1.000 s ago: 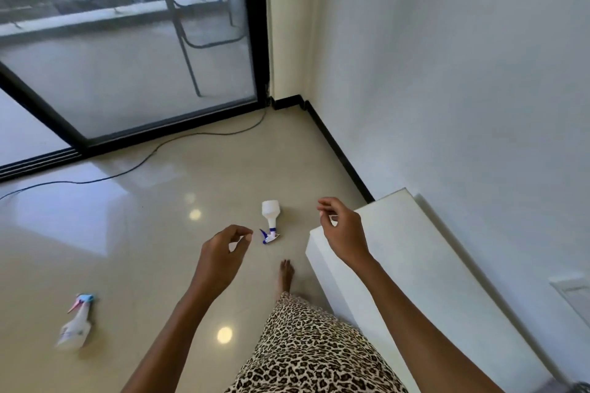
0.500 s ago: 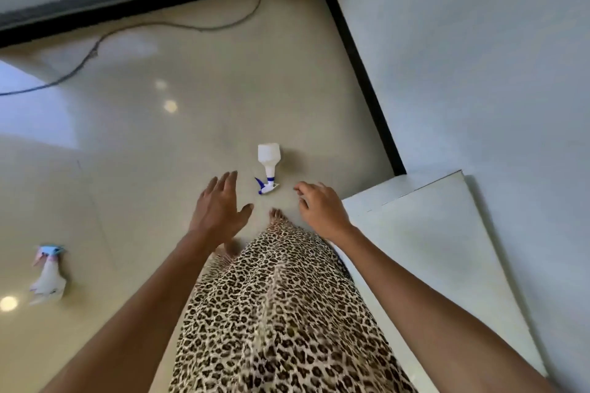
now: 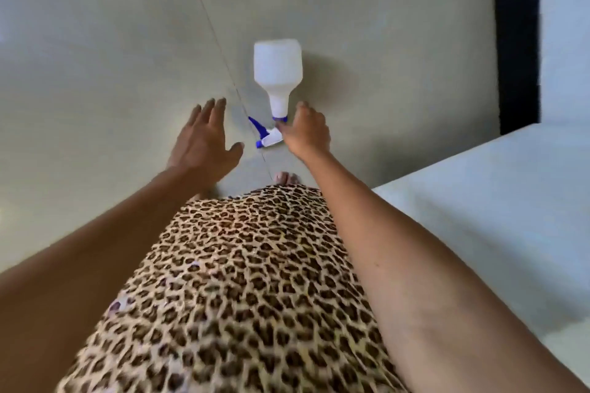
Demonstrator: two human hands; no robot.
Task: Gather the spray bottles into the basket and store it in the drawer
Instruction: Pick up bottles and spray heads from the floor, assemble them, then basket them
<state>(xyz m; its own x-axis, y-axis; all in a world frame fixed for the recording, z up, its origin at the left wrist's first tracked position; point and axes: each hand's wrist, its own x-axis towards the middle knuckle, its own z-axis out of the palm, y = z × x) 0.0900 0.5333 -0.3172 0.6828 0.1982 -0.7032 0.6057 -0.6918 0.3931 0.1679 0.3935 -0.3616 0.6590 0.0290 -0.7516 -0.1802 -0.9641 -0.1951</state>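
A white spray bottle with a blue-and-white trigger head lies on the glossy floor, its base pointing away from me. My right hand reaches down to its neck, with the thumb against the trigger head and a finger beside the neck. The bottle still rests on the floor. My left hand hovers just left of the trigger, fingers spread, holding nothing. No basket or drawer is in view.
A low white cabinet top runs along my right side. A black skirting strip marks the wall at the upper right. My toes show just below the bottle, above my leopard-print skirt.
I have bent down, so the bottle looks much closer. Both hands dropped toward it, and the right hand reached its neck. The second bottle at the left has left the view.
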